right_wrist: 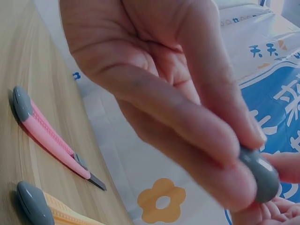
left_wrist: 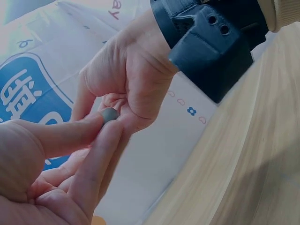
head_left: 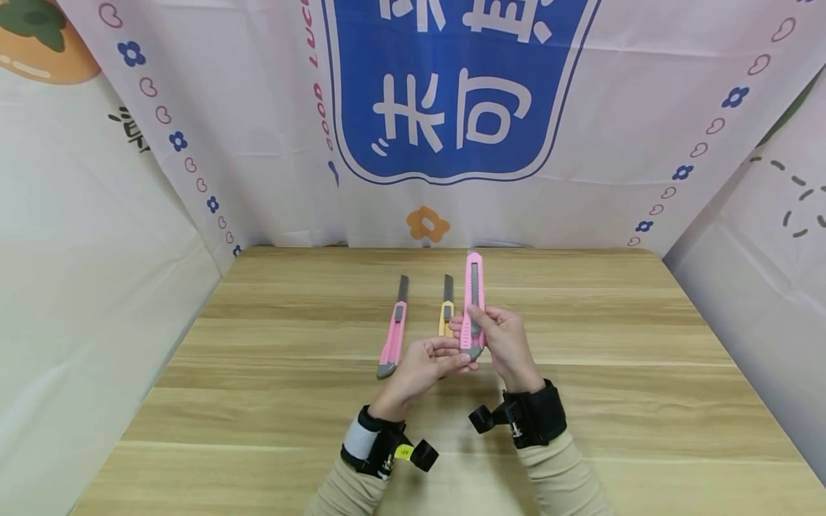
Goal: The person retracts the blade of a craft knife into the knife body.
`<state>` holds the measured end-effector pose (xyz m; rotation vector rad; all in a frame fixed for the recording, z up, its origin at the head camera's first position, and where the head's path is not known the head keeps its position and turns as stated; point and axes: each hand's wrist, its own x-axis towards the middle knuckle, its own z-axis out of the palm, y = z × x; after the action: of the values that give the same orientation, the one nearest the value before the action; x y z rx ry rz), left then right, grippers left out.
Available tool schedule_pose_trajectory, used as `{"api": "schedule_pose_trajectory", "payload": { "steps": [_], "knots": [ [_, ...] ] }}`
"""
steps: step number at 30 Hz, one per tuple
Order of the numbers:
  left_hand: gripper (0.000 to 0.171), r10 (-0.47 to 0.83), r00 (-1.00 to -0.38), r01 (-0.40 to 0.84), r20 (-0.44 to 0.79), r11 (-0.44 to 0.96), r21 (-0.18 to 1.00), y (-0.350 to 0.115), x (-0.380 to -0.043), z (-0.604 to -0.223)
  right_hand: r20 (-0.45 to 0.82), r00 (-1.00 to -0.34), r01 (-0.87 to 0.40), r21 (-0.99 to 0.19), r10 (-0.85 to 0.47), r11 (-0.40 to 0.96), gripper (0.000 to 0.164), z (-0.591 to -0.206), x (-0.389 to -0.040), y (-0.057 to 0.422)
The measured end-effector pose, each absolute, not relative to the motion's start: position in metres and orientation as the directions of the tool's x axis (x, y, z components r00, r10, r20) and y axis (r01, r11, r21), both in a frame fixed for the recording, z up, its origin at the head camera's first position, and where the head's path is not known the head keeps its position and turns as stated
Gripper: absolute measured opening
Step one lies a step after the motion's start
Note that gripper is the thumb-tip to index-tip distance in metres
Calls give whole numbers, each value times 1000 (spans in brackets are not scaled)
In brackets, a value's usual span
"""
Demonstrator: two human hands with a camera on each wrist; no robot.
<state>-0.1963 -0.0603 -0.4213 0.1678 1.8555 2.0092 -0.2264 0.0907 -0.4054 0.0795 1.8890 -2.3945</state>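
A pink utility knife [head_left: 474, 283] stands upright between both hands in the head view, its grey end down and only a small tip of blade out at the top. My right hand [head_left: 506, 340] grips its body, thumb laid over the front by the grey slider. The left hand [head_left: 422, 369] pinches the grey end from below; that grey end [left_wrist: 109, 115] also shows between the fingers in the left wrist view. To the left, a second pink knife [head_left: 393, 337] lies on the table with its blade extended. A yellow knife [head_left: 447, 309], blade also out, lies partly hidden behind the hands.
The wooden table [head_left: 290, 401] runs back to a white printed cloth [head_left: 277, 193] with a blue sign. Pale cloths hang at both sides. Each wrist wears a black strap with a small camera mount, such as the right strap [head_left: 542, 416].
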Motion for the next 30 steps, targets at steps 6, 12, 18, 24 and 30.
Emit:
{"api": "schedule_pose_trajectory", "payload": {
  "steps": [6,12,18,24,30],
  "knots": [
    [30,367,-908,-239,-203,-55,969,-61,-195,-419,-86,-994,99,-969,-66,-227,35,-406,-227,91],
    [29,365,-909,-234,-200,-53,971,-61,-194,-418,-97,-991,116,-967,-93,-228,37,-406,-226,93],
    [30,363,-909,-242,-205,-59,968,-61,-195,-418,-95,-989,120,-964,-113,-235,38,-405,-225,95],
    [30,347,-918,-234,-193,-81,969,-62,-195,-417,-114,-985,144,-957,-133,-253,39,-401,-223,94],
    [28,322,-927,-237,-193,-103,966,-62,-195,-417,-150,-985,170,-945,-91,-280,44,-402,-226,87]
  ]
}}
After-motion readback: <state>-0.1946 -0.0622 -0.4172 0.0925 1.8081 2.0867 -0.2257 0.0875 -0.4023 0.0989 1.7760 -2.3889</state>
